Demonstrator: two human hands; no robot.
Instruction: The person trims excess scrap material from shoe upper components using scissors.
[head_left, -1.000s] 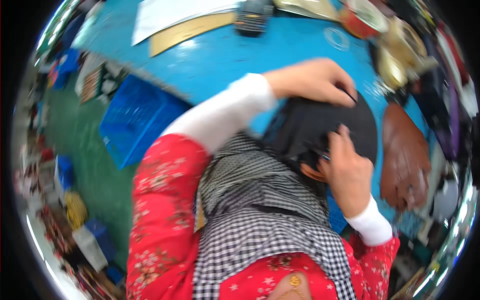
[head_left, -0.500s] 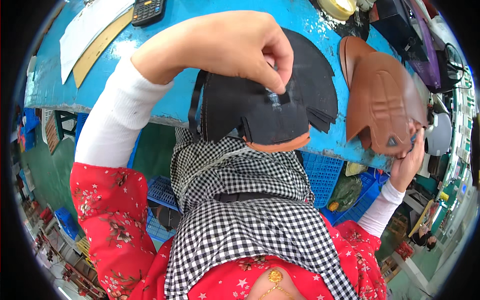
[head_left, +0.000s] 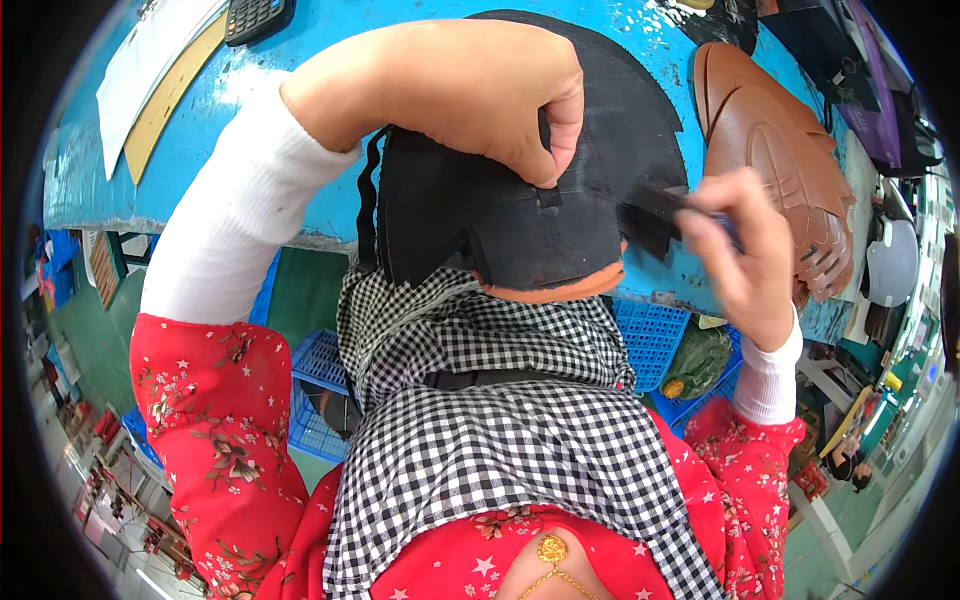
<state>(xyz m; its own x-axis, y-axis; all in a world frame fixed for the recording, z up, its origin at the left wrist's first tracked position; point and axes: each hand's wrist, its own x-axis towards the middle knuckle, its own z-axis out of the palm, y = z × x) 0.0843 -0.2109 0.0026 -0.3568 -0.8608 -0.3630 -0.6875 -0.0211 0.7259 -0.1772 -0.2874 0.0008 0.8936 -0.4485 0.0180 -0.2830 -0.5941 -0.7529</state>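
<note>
A stack of black leather pieces [head_left: 430,215] with notched edges lies at the near table edge, the front one rimmed in orange-brown. My left hand [head_left: 470,95] arches over it from the left, thumb and fingers pinched closed on a small black tab at its middle. On the right, my right hand [head_left: 750,255] is blurred by motion, its fingers curled around something dark that I cannot make out. It is beside the dark strip-like edges [head_left: 655,215] on the stack's right side. A thin black strip [head_left: 369,200] hangs at the stack's left edge.
Brown leather pieces [head_left: 780,150] are stacked on the blue table [head_left: 320,205] at the right. Paper sheets [head_left: 150,85] and a calculator [head_left: 258,18] lie far left. Blue plastic baskets [head_left: 650,340] stand under the table, one beside a green gourd [head_left: 698,365].
My right hand has moved left from the brown pieces to the black stack's right side. The left hand stays pinched on the stack, which now shows less white marking near the fingertips.
</note>
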